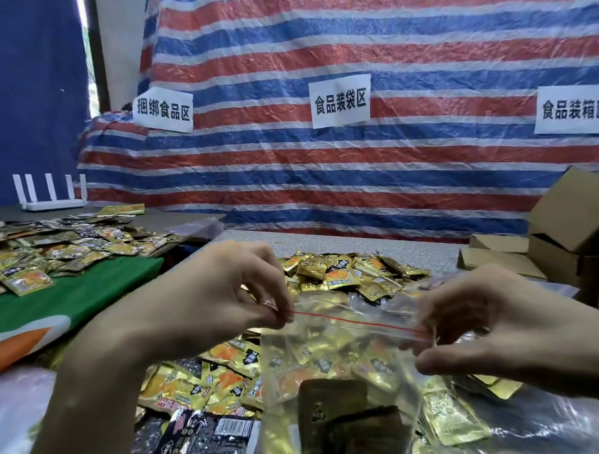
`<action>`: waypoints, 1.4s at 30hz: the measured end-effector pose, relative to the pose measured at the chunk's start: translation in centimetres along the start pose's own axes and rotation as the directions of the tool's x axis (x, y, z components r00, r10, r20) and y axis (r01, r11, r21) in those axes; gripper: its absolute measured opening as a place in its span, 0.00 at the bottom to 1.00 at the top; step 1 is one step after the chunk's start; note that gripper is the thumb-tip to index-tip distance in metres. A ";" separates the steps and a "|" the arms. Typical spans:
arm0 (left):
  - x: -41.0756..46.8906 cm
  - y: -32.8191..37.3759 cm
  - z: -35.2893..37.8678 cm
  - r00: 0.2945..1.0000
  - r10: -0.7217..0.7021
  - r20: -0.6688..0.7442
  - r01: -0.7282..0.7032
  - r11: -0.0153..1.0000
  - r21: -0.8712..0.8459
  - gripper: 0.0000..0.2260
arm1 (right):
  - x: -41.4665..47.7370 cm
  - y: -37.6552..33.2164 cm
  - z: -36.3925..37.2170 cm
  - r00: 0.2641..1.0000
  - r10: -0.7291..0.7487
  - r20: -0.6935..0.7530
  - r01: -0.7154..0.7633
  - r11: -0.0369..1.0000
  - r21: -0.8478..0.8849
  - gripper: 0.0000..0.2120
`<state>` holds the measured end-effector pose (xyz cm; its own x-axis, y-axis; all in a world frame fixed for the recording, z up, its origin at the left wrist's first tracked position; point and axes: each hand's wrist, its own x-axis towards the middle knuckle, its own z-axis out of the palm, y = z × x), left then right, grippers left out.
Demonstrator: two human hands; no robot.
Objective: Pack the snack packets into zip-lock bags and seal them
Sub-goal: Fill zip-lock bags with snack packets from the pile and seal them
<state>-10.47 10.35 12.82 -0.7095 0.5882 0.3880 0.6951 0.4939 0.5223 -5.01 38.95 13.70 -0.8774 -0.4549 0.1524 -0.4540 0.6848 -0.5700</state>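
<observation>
On my feed, far left, a side table carries loose snack packets [54,249] spread over a green cloth [80,295], with a white router [49,196] behind them. Moving in, the left hand [225,290] has thumb and forefinger pinched on the left end of the red zip strip [355,322] of a clear zip-lock bag [330,358]. Its other fingers curl loosely above.

The bag hangs between both hands over the main heap of gold packets [357,272] on the near table. It is loaded: gold packets show through the film, and two dark pouches stand in its lower part. The right hand [485,325] pinches the strip's right end, fingers curled round the bag's corner. Further right, cardboard boxes [569,214] are stacked at the table's edge.

My reading is that filling this bag is finished and sealing is the step in hand. The strip is drawn taut and straight, but I cannot tell whether its tracks are pressed together anywhere along the line. Plenty is left: both heaps are large, and I see no finished bag that I can be sure of.

The bag's bottom is cut off by the lower edge of the view, so I cannot count its contents. Clear film lying right of the bag is too glary to tell spare bags from filled ones. The right fingertips are blurred.
</observation>
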 end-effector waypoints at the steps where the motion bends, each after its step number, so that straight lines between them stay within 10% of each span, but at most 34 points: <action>1: -0.1 0.1 -0.1 1.000 0.019 -0.019 -0.019 1.000 -0.005 0.06 | -0.2 -0.1 -0.1 1.000 -0.026 -0.016 0.026 1.000 0.003 0.11; 15: -0.9 -1.1 -1.6 0.986 -0.150 0.075 0.153 0.988 -0.036 0.09 | -0.8 0.6 -0.4 0.995 0.016 -0.099 -0.019 0.999 -0.031 0.11; 35: -0.2 0.2 -0.3 1.000 0.024 0.003 -0.024 0.999 0.040 0.05 | 1.2 -1.9 0.8 0.972 0.135 -0.192 -0.149 0.987 -0.057 0.18; 39: 0.1 1.0 0.3 0.993 0.121 0.012 -0.121 0.991 0.064 0.07 | 2.8 -3.4 3.9 0.957 -0.165 -0.239 0.096 0.956 -0.276 0.30; 42: -0.2 1.2 0.1 0.985 0.172 0.001 -0.171 0.981 0.088 0.08 | 2.9 -3.9 5.5 0.948 -0.230 -0.222 0.152 0.935 -0.320 0.20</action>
<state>-9.55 10.87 13.32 -0.5796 0.6648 0.4713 0.8137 0.4403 0.3795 -4.97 31.81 11.96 -0.7615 -0.4617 0.4549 -0.6072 0.7537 -0.2515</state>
